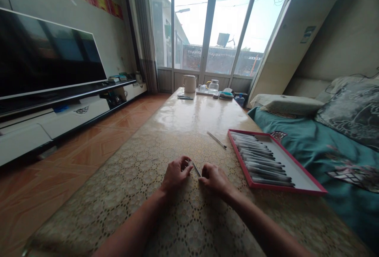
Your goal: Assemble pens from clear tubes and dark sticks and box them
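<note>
A thin dark pen-like stick (196, 169) runs slantwise between my two hands, low over the patterned tabletop. My left hand (177, 173) is closed around its far end, with a small pale part showing at the fingers. At the near end, the fingertips of my right hand (213, 178) pinch the stick. Ahead of my right hand, another slim stick (217, 140), pale with a dark tip, lies alone on the table. To the right is a shallow pink-rimmed box (309, 176) with several similar pale, dark-ended sticks lying side by side in it.
The long table (130, 178) has a lace-patterned cover. At its far end stand a pale jug (189, 84), a glass pot (213, 86) and a tissue pack (226, 94). A teal-covered sofa (284, 130) borders the right side; a low TV cabinet (79, 117) is at left.
</note>
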`<control>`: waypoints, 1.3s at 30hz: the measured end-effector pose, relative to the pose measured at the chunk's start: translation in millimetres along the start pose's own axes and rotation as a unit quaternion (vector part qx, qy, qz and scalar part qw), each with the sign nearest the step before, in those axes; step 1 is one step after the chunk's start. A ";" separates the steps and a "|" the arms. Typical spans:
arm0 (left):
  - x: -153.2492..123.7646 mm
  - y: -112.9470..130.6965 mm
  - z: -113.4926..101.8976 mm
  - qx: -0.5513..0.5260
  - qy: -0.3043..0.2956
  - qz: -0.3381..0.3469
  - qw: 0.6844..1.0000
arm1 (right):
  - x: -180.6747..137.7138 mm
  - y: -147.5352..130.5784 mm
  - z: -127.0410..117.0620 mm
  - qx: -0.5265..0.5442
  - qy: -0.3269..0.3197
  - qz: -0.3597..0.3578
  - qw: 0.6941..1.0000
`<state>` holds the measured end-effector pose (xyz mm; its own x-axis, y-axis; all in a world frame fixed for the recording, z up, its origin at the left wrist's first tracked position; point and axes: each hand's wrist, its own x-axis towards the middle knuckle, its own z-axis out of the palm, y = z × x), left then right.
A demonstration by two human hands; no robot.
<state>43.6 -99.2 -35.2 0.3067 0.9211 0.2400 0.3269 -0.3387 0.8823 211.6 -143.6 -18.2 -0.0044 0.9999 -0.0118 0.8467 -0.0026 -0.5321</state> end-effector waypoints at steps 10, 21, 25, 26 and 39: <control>0.4 2.8 -1.8 -0.021 -0.004 -0.015 1.000 | 17.7 -7.5 -4.6 -0.047 -0.034 0.020 0.998; 0.6 5.6 -1.6 -0.016 -0.012 -0.019 1.000 | 20.7 -11.3 -5.7 -0.031 -0.029 0.037 0.998; 0.9 4.2 -2.2 -0.025 -0.007 -0.016 1.000 | 24.4 -13.7 -6.5 -0.010 -0.030 0.040 0.999; 1.1 4.1 -2.5 -0.022 -0.003 -0.014 1.000 | 25.4 -13.1 -7.4 0.003 -0.031 0.042 0.999; 2.0 2.8 -2.5 -0.033 -0.017 -0.007 0.999 | 40.7 -25.3 15.2 0.326 -0.044 0.092 0.940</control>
<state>42.9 -97.8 -31.3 0.3330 0.9182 0.2146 0.2720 -0.3115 0.9105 181.9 -103.0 -18.0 0.0419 0.9768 -0.2099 0.3308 -0.2118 -0.9196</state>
